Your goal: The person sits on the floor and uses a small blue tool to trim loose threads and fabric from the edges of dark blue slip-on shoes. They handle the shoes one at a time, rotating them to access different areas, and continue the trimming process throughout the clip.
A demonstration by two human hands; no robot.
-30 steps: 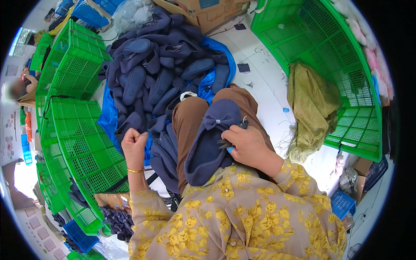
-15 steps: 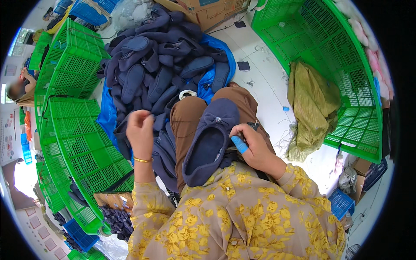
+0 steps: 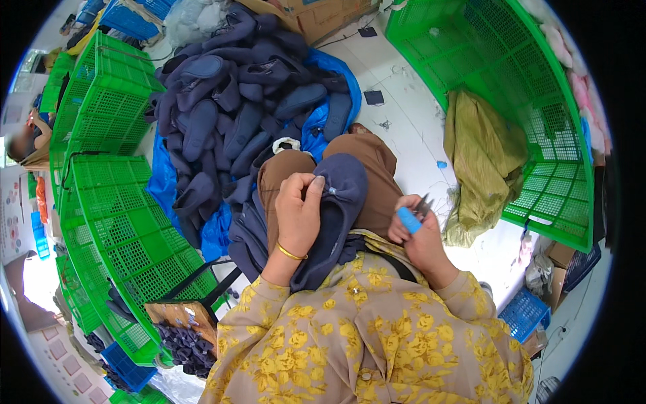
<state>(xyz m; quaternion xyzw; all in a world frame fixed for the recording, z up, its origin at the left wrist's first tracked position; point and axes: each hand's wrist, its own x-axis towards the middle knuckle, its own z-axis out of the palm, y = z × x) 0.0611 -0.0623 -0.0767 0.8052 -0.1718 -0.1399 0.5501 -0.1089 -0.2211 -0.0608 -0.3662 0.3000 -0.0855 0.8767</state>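
A: Where is the navy fabric slipper with the small bow (image 3: 342, 209)?

B: It lies on your lap at the centre of the frame, its rounded toe toward the top and its heel by your beige shirt with yellow flowers (image 3: 390, 323). Your brown trouser legs (image 3: 377, 185) are under it.

A: And your left hand (image 3: 299, 214)?

B: It is over the slipper's left side, with the thumb tip at the bow. Your fingers are curled in close to the thumb, but their tips are hidden, so I cannot tell whether they pinch anything. A gold-coloured bangle (image 3: 291, 253) circles that wrist.

A: What does your right hand (image 3: 418, 232) have?

B: Your fingers are closed around small dark metal snips (image 3: 424, 205), blades pointing up, right of centre. That hand is apart from the slipper, and one digit wears a bright blue wrap (image 3: 408, 220).

A: What surrounds you?

B: A heap of navy slippers (image 3: 235, 101) fills the upper left, on crumpled blue plastic sheeting (image 3: 157, 174). Green plastic mesh crates (image 3: 124, 246) stand along the left. At the upper right, a large green mesh crate (image 3: 518, 60) stands behind an olive woven sack (image 3: 481, 158).
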